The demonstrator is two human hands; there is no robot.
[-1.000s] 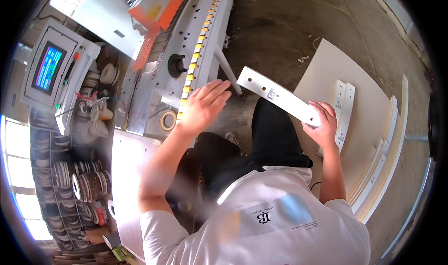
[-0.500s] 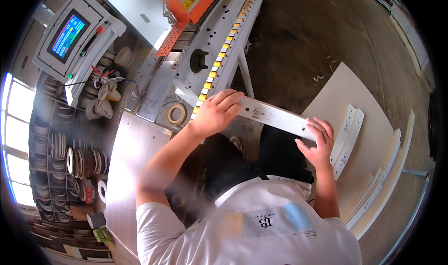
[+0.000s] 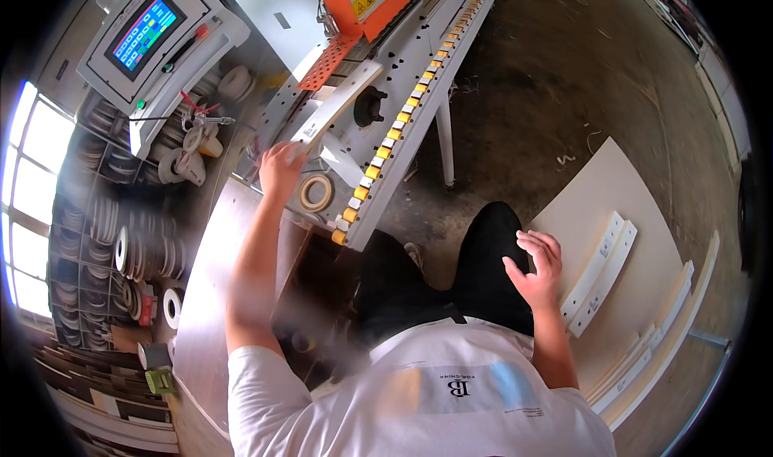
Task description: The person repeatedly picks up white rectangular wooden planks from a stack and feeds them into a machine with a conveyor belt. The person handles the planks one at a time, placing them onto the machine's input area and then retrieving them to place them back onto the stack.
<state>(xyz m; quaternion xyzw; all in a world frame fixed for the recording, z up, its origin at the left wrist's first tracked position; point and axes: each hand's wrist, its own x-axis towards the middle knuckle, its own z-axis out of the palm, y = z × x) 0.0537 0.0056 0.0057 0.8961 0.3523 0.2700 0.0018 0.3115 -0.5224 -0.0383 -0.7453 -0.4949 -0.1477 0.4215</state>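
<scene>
Pinching one end of this white strip (image 3: 336, 107) with my left grip (image 3: 281, 172), rest of it's over the machine (image 3: 405, 78) by the orange plate (image 3: 328, 62), and my right grip (image 3: 541, 270) just hangs there, fingers apart.

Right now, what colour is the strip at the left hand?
The strip is white on top; see the head view.

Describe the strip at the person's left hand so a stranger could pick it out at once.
Start at the big orange housing, top centre, and the slanting row of yellow rollers beside it. Left of those rollers, a long white strip slants up from the left hand. Unlike the white strips on the beige board, this one has a hand at its lower end.
</scene>
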